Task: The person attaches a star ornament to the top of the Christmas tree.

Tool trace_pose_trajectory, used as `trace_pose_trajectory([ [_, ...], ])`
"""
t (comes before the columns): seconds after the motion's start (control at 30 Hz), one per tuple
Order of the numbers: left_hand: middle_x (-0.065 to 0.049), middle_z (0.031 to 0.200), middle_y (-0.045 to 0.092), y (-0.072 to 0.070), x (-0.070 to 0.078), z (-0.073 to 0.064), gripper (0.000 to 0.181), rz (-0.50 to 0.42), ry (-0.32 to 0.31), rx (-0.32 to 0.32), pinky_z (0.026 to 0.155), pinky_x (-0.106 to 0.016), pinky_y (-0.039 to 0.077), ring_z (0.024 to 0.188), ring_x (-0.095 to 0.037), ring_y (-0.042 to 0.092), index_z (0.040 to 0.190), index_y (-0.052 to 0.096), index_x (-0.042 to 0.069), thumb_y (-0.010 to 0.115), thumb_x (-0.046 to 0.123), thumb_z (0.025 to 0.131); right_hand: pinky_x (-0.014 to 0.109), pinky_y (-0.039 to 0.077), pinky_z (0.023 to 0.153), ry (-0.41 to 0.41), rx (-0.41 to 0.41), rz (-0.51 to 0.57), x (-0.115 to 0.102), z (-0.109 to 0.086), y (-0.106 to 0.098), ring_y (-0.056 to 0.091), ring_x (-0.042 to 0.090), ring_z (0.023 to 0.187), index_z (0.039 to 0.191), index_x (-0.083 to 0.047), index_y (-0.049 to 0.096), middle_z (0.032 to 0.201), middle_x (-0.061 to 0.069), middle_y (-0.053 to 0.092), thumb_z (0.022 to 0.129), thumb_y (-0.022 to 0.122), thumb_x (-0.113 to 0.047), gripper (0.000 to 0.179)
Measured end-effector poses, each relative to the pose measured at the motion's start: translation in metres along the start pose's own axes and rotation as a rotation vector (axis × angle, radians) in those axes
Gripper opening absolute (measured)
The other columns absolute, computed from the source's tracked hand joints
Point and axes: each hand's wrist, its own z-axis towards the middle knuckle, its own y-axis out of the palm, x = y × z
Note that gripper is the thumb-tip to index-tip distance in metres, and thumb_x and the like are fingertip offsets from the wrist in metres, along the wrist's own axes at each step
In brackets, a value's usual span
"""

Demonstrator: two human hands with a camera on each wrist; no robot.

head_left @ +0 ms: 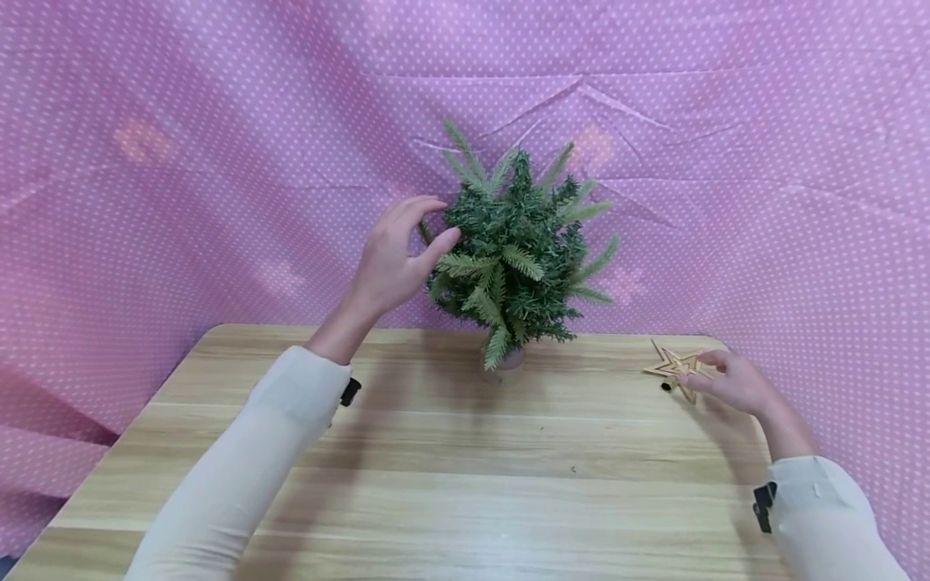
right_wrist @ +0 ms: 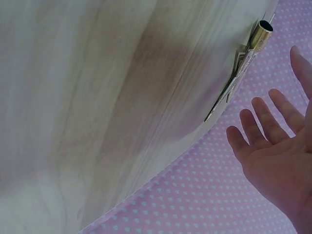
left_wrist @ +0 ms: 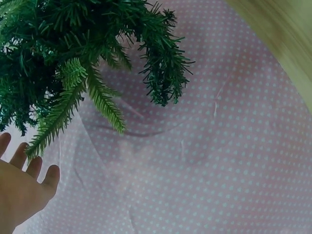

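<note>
A small artificial Christmas tree (head_left: 519,242) stands upright near the back of the wooden table. My left hand (head_left: 398,254) is raised at its left side, thumb and fingers spread, fingertips right at the outer needles. In the left wrist view the loosely extended fingers of the left hand (left_wrist: 24,185) reach the tip of a light green sprig (left_wrist: 105,102). A gold star tree topper (head_left: 670,365) with a short tube lies at the back right. Over it hovers my right hand (head_left: 737,383); the right wrist view shows its fingers spread, with a gap to the star topper (right_wrist: 239,73).
The pale wood table (head_left: 465,500) has rounded back corners, and two tiny dark bits lie on it. Pink dotted cloth (head_left: 276,161) hangs behind and around the table. The tree's base (head_left: 507,363) is partly hidden by a hanging sprig.
</note>
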Motion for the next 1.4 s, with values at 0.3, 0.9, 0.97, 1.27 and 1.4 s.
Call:
trace_pose_trajectory([
  [0.3,-0.008,0.140,0.059,0.005,-0.001,0.005,0.048,-0.019,-0.009,-0.016,0.118,-0.037,0.029,0.134,-0.021,0.048,0.136,0.061,0.007,0.063,0.039,0.100,0.076,0.040,0.093,-0.007,0.010,-0.045,0.005,0.002,0.002,0.043,0.066,0.120,0.139,0.017,0.043,0.137,0.047,0.041,0.095,0.069,-0.042,0.078],
  [0.9,-0.008,0.143,0.056,0.014,0.005,0.011,0.051,0.001,-0.066,-0.048,0.116,-0.041,0.033,0.135,-0.021,0.047,0.139,0.059,0.010,0.060,0.044,0.101,0.077,0.034,0.097,0.041,-0.006,-0.038,0.007,-0.001,0.003,0.037,0.067,0.123,0.143,0.019,0.035,0.141,0.048,0.035,0.095,0.069,-0.044,0.086],
  [0.97,-0.009,0.142,0.057,0.014,0.005,0.011,0.050,0.008,-0.057,-0.045,0.116,-0.040,0.033,0.134,-0.021,0.048,0.138,0.059,0.009,0.061,0.043,0.101,0.077,0.033,0.098,0.047,-0.007,-0.034,0.007,0.000,0.003,0.036,0.067,0.124,0.143,0.018,0.035,0.141,0.048,0.034,0.095,0.069,-0.044,0.086],
  [1.27,-0.011,0.140,0.059,0.016,0.005,0.011,0.045,0.020,-0.037,-0.026,0.115,-0.038,0.033,0.133,-0.023,0.049,0.136,0.061,0.007,0.062,0.037,0.101,0.078,0.033,0.096,0.069,-0.023,-0.029,0.010,-0.001,0.006,0.037,0.068,0.122,0.143,0.019,0.034,0.140,0.048,0.034,0.093,0.071,-0.044,0.089],
  [1.4,-0.011,0.139,0.059,0.016,0.005,0.010,0.045,0.025,-0.036,-0.027,0.115,-0.038,0.034,0.133,-0.024,0.049,0.135,0.061,0.007,0.062,0.035,0.101,0.076,0.037,0.093,0.029,-0.005,-0.022,0.013,-0.001,0.010,0.045,0.065,0.117,0.140,0.017,0.042,0.135,0.046,0.044,0.091,0.075,-0.041,0.082],
])
